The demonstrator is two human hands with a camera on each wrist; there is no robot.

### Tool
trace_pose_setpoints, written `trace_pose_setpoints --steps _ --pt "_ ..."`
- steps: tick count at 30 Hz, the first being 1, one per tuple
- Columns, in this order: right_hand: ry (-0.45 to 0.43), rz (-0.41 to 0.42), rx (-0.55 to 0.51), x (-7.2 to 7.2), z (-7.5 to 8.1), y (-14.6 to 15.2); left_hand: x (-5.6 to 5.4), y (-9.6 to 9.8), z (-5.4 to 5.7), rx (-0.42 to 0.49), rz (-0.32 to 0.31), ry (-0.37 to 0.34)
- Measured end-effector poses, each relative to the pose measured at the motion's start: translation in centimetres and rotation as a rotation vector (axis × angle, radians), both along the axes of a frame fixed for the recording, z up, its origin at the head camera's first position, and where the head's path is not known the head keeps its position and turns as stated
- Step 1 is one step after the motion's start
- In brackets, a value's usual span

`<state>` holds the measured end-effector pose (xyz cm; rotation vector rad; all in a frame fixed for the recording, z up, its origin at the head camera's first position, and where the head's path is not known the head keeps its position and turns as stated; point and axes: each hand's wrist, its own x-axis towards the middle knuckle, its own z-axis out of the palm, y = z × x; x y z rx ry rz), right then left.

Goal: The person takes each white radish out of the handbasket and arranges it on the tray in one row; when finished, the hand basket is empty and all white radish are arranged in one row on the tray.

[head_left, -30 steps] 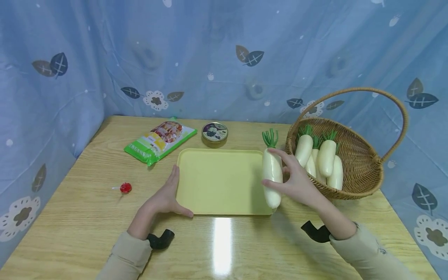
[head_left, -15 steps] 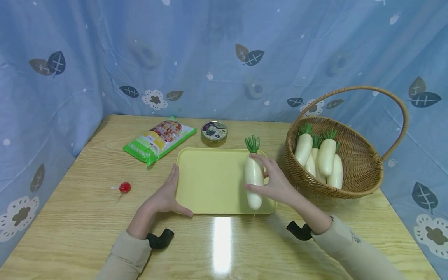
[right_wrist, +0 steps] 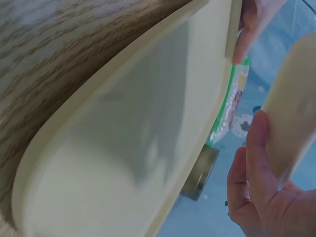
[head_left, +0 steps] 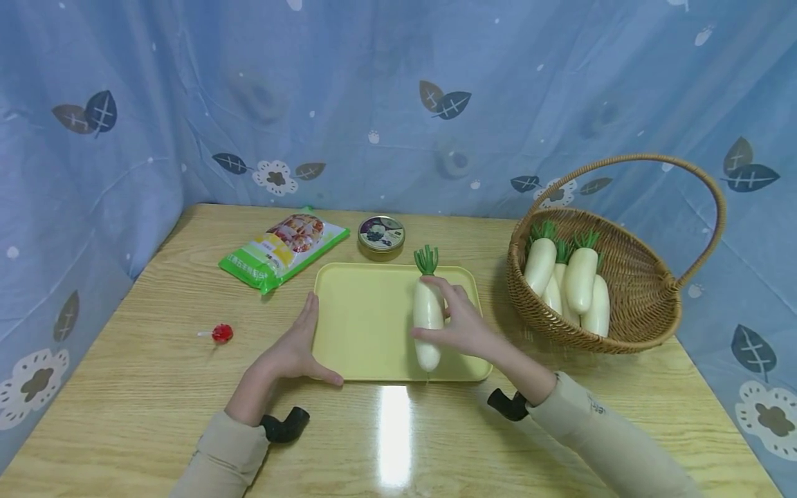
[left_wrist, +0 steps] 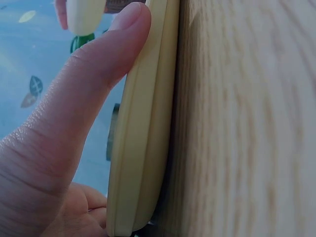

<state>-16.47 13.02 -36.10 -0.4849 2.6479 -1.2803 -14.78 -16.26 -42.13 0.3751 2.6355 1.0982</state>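
Observation:
My right hand grips a white radish from its right side, thumb and fingers round it. The radish has green leaf stubs pointing to the back and hangs above a yellow tray; in the right wrist view its shadow falls on the tray. At the tray's left front corner, my left hand rests with straight fingers along the left side. Its thumb touches the front rim in the left wrist view. Several more white radishes lie in a wicker basket on the right.
Behind the tray stand a round tin and, further left, a green-and-white food packet. A red lollipop lies left of my left hand. The basket's tall handle arches over the right side. A blue curtain encloses the wooden table.
My right hand has carried the radish leftward from beside the basket to over the right half of the tray. The left hand has stayed at the tray's corner.

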Motion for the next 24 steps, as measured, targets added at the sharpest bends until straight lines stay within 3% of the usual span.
trace_pose_setpoints --steps 7,24 --pt "-0.003 0.017 0.01 -0.7 -0.6 -1.2 -0.1 0.0 -0.1 -0.001 -0.005 0.0" --pt "-0.123 0.052 0.043 -1.7 -1.3 -4.7 0.0 0.0 0.1 0.03 -0.013 0.026"
